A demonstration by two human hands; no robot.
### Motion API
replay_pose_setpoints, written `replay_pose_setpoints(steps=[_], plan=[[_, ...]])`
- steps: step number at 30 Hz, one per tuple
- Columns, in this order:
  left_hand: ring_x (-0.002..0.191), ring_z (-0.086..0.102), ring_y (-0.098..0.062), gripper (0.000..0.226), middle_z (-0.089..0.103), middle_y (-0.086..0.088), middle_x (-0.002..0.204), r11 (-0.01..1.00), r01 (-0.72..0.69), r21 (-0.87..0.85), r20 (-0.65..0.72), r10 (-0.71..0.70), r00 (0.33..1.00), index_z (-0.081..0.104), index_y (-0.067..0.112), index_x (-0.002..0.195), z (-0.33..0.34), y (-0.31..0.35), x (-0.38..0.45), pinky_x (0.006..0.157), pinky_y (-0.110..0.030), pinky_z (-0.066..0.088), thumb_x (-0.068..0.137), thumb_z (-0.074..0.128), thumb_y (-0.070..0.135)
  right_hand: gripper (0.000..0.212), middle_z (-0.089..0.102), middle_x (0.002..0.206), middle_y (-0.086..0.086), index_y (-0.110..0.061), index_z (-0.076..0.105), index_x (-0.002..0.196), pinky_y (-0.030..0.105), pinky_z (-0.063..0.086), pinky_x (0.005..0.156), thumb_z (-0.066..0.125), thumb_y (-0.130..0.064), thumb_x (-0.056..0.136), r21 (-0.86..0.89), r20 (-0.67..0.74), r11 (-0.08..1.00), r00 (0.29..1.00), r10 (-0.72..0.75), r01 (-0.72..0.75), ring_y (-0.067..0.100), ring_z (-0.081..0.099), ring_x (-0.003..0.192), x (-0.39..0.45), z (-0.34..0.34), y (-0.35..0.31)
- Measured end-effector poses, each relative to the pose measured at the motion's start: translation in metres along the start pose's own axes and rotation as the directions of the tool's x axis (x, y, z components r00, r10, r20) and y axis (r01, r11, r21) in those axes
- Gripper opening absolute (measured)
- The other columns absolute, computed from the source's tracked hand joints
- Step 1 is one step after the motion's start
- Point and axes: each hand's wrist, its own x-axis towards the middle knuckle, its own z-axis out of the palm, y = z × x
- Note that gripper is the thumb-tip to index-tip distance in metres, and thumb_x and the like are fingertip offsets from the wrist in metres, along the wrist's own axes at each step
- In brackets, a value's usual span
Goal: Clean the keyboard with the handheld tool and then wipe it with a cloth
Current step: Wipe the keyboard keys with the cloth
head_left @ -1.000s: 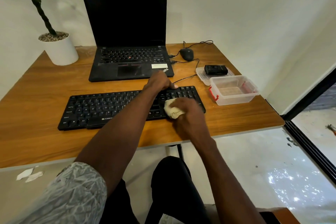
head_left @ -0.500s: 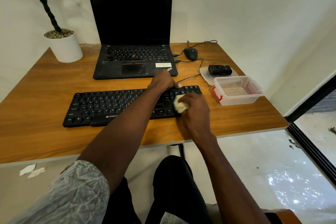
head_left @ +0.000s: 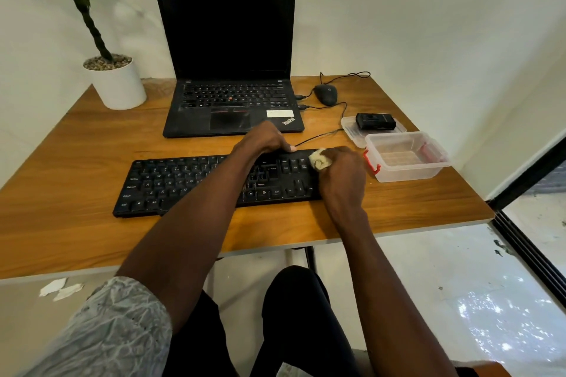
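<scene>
Keyboard [head_left: 190,184] between laptop [head_left: 232,107] and container [head_left: 407,159]

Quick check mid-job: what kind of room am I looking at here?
Most likely a home or small office workstation: a wooden desk set against a plain wall holds an open ThinkPad laptop with a wired mouse, an external keyboard in front, and a potted plant in the corner.

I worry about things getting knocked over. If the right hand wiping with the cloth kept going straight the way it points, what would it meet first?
The right hand, gripping the crumpled pale cloth at the black keyboard's far right corner, points away from the person. It would probably meet the thin black cable first; depth is unclear.
</scene>
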Motion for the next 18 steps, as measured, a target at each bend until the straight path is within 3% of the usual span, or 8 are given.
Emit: replay_pose_setpoints(steps=[2, 5, 7, 9, 12, 14, 16, 18], plan=[[0.102, 0.062, -0.031, 0.050, 0.069, -0.011, 0.110, 1.000, 0.002, -0.002, 0.019, -0.002, 1.000, 0.071, 0.002, 0.101, 0.000, 0.001, 0.003, 0.095, -0.047, 0.049, 0.065, 0.086, 0.033, 0.030, 0.065, 0.118, 0.009, -0.011, 0.068, 0.117, 0.034, 0.045, 0.086, 0.062, -0.008, 0.088, -0.013, -0.057, 0.998, 0.997, 0.061, -0.062, 0.024, 0.054, 0.109, 0.006, 0.001, -0.006], [0.090, 0.066, -0.025, 0.033, 0.071, -0.011, 0.101, 1.000, 0.009, -0.001, 0.047, -0.009, 0.999, 0.071, 0.000, 0.095, -0.003, 0.003, 0.007, 0.086, -0.038, 0.054, 0.072, 0.081, 0.021, 0.020, 0.070, 0.106, 0.006, -0.013, 0.072, 0.108, 0.026, 0.046, 0.076, 0.064, -0.014, 0.089, 0.109, 0.157, 0.972, 0.962, -0.222, 0.206, 0.018, 0.062, 0.093, -0.003, 0.014, -0.037], [0.085, 0.065, -0.023, 0.028, 0.071, -0.010, 0.098, 1.000, 0.016, -0.006, 0.037, -0.015, 0.999, 0.071, -0.001, 0.095, -0.004, 0.002, 0.007, 0.080, -0.035, 0.053, 0.075, 0.079, 0.017, 0.021, 0.071, 0.106, 0.004, -0.014, 0.073, 0.107, 0.026, 0.049, 0.079, 0.067, -0.013, 0.086, 0.189, 0.260, 0.950, 0.921, -0.292, 0.247, 0.017, 0.064, 0.094, -0.003, 0.021, -0.040], [0.091, 0.065, -0.025, 0.036, 0.071, -0.010, 0.099, 1.000, 0.022, -0.018, 0.038, -0.021, 0.999, 0.071, 0.000, 0.096, -0.004, -0.001, 0.007, 0.087, -0.039, 0.053, 0.072, 0.082, 0.024, 0.019, 0.072, 0.101, 0.002, -0.016, 0.074, 0.104, 0.032, 0.054, 0.079, 0.067, -0.016, 0.087, 0.190, 0.187, 0.973, 0.968, -0.166, 0.130, 0.018, 0.065, 0.093, 0.012, 0.022, -0.026], [0.095, 0.062, -0.027, 0.053, 0.068, -0.008, 0.101, 0.999, 0.018, -0.042, 0.054, -0.016, 0.998, 0.070, 0.003, 0.101, -0.004, -0.004, 0.008, 0.090, -0.043, 0.050, 0.063, 0.086, 0.037, 0.023, 0.070, 0.106, 0.007, -0.013, 0.072, 0.107, 0.039, 0.054, 0.082, 0.062, -0.008, 0.087, 0.004, 0.001, 1.000, 1.000, 0.008, -0.008, 0.022, 0.061, 0.100, 0.027, 0.017, -0.007], [0.095, 0.064, -0.028, 0.043, 0.068, -0.008, 0.097, 0.999, 0.017, -0.048, 0.055, -0.014, 0.998, 0.070, 0.003, 0.095, -0.004, -0.003, 0.008, 0.089, -0.042, 0.052, 0.067, 0.085, 0.031, 0.023, 0.070, 0.110, 0.006, -0.013, 0.072, 0.108, 0.035, 0.052, 0.082, 0.065, -0.009, 0.087, 0.056, 0.135, 0.993, 0.985, -0.111, 0.104, 0.020, 0.061, 0.100, 0.026, 0.016, -0.014], [0.088, 0.065, -0.026, 0.027, 0.068, -0.008, 0.090, 0.998, 0.021, -0.054, 0.043, -0.019, 0.999, 0.067, 0.003, 0.083, -0.005, -0.001, 0.011, 0.085, -0.039, 0.053, 0.070, 0.083, 0.021, 0.026, 0.069, 0.115, 0.005, -0.016, 0.074, 0.106, 0.035, 0.051, 0.084, 0.067, -0.006, 0.084, 0.164, 0.327, 0.966, 0.913, -0.244, 0.199, 0.020, 0.062, 0.100, 0.022, 0.015, -0.018], [0.078, 0.060, -0.022, 0.029, 0.066, -0.008, 0.088, 0.998, 0.030, -0.058, 0.038, -0.028, 0.999, 0.064, 0.004, 0.078, -0.006, -0.002, 0.011, 0.074, -0.036, 0.049, 0.068, 0.084, 0.021, 0.027, 0.071, 0.113, 0.004, -0.020, 0.076, 0.103, 0.035, 0.052, 0.085, 0.067, -0.005, 0.082, 0.242, 0.364, 0.964, 0.910, -0.199, 0.113, 0.019, 0.063, 0.099, 0.031, 0.009, -0.013]])
